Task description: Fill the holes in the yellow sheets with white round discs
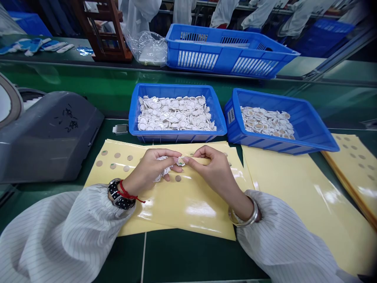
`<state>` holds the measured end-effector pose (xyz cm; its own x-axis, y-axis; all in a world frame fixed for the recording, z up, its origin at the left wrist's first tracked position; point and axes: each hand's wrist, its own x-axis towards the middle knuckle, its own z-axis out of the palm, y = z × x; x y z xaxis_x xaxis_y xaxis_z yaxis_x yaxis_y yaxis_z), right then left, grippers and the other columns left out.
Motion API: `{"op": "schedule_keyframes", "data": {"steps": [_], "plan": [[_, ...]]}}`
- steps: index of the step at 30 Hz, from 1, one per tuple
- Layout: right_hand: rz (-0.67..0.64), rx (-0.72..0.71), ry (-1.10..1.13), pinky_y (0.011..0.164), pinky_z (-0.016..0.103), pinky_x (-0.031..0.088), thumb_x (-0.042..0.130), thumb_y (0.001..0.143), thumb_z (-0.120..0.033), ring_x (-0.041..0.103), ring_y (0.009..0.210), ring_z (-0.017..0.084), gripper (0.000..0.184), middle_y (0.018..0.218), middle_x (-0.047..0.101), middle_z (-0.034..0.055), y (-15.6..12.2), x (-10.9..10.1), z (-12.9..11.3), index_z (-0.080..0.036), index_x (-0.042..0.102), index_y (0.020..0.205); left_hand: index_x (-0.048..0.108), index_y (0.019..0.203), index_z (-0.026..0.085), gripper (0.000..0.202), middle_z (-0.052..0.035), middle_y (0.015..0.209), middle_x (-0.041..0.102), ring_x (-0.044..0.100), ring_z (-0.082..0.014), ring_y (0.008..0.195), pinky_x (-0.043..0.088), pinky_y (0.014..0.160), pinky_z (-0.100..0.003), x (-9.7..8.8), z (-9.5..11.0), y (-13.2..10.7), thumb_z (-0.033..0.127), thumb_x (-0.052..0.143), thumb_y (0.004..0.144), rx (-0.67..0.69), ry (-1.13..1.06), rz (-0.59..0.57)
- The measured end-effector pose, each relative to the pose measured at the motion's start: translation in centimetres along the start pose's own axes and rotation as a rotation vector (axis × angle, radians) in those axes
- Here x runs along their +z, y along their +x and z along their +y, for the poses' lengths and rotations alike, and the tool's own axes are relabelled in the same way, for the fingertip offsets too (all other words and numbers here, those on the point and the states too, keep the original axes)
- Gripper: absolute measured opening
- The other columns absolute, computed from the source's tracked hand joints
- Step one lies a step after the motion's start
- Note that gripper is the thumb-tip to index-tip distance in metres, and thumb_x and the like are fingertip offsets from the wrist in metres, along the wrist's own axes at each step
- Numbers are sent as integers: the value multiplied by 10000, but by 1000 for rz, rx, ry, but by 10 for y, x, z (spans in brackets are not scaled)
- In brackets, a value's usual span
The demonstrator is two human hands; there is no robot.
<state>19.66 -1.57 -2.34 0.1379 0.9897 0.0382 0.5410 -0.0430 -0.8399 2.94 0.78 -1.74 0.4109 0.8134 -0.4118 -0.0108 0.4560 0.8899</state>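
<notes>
A small white disc (180, 160) is pinched between the fingertips of both hands, just above a glossy yellow sheet (188, 204) on a green table (188, 255). The left hand (153, 167) is curled around a small bunch of white discs (163, 169) while its thumb and forefinger steady the single disc. The right hand (212, 167) is closed in a fingertip pinch on the disc's other edge. Both arms wear white striped sleeves. There is a watch (118, 194) on the left wrist and a bangle (244, 216) on the right.

The sheet carries a few round grey-brown dots (112, 166) near its left end and one just under the hands, and most of it is bare. From this, the sheet looks largely used up, though many discs remain.

Behind the sheet stand two blue bins, side by side. The left bin (176, 135) is well covered with plain white discs (173, 114). The right bin (265, 139) holds a thinner layer of discs with tan centres (266, 122), which cover only part of its floor.

A second yellow sheet (294, 184) lies to the right with no dots showing. Further right is a stack of sheets (356, 165) that does carry dots. A grey machine cover (50, 133) sits at the left. A larger blue slotted basket (229, 51) and a clear plastic bag (149, 47) stand further back, with people in white coats (138, 11) beyond them.
</notes>
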Motion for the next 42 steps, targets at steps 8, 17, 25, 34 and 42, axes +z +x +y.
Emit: {"op": "schedule_keyframes", "data": {"steps": [8, 17, 25, 34, 42], "plan": [[21, -9, -34, 526, 258, 360, 670, 660, -391, 497, 561, 125, 255, 608, 571, -8, -1, 1, -1, -174, 539, 631, 635, 905, 101, 211, -122, 807, 677, 655, -218, 785, 412, 401, -153, 0, 1, 0, 250, 630, 755, 2, 22, -4], [33, -21, -44, 537, 252, 360, 674, 653, -401, 497, 554, 118, 275, 595, 559, -17, -1, 3, 0, -172, 527, 619, 653, 896, 101, 232, -109, 777, 683, 646, -194, 727, 412, 414, -170, 0, 1, -1, 275, 640, 743, 5, 56, -3], [61, -61, -118, 548, 253, 365, 675, 668, -392, 500, 538, 119, 276, 572, 545, -26, -3, 4, 2, -179, 508, 613, 662, 876, 96, 205, -92, 706, 674, 620, -150, 634, 396, 417, -166, -1, 0, 1, 251, 640, 742, 1, 48, -13], [175, -176, -121, 630, 274, 418, 623, 753, -342, 534, 638, 140, 197, 667, 572, 0, -4, 2, 1, -182, 521, 698, 666, 880, 90, 212, -82, 659, 662, 604, -134, 601, 380, 409, -160, -2, 1, 0, 245, 649, 737, -19, 17, -24], [-243, 36, 350, 681, 265, 521, 742, 616, -273, 595, 839, 162, 356, 875, 622, 20, -3, 1, 1, -201, 607, 937, 647, 892, 103, 193, -46, 614, 627, 576, -112, 532, 355, 382, -153, -1, 2, -1, 238, 616, 757, -8, -3, -22]]}}
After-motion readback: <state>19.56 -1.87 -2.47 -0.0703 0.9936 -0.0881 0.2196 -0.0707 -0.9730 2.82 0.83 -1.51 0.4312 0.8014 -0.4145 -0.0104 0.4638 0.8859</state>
